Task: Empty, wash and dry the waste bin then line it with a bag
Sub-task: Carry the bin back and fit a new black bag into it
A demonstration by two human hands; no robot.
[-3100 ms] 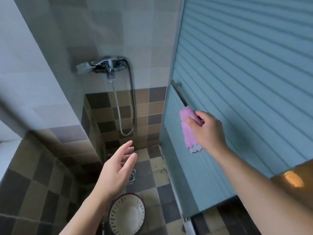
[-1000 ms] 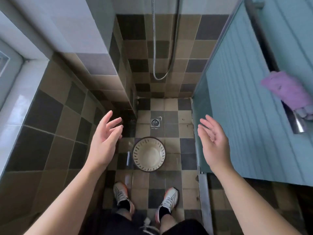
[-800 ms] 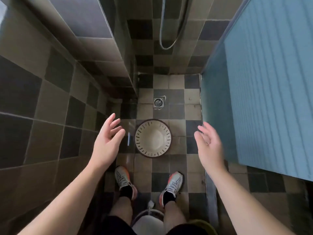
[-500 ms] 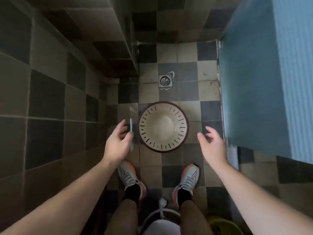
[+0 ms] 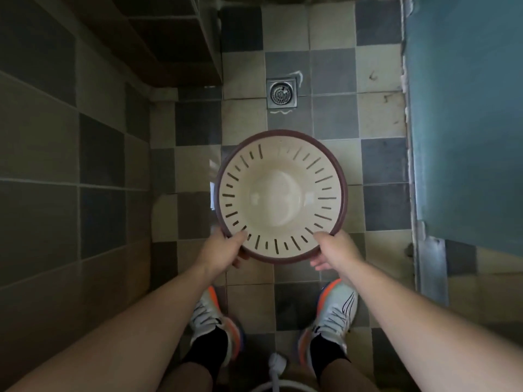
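Cream plastic waste bin with dark red rim (image 5: 280, 193) gripped above checkered tile floor (image 5: 334, 80).
Left hand (image 5: 222, 251) and right hand (image 5: 336, 250) clasp its near rim, thumbs inside.

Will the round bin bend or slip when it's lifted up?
The bin looks like hard plastic, so it probably stays stiff. It's empty with slits, so likely light. Its inside shines, so it may be slippery; the left hand and right hand grip its rim.

One bin (image 5: 281, 193), two hands (image 5: 223, 250) (image 5: 336, 251), two shoes (image 5: 210, 321) (image 5: 335, 312), one drain (image 5: 281, 93).

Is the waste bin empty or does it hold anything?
Empty: the waste bin shows a bare cream floor and slotted walls, no bag inside.
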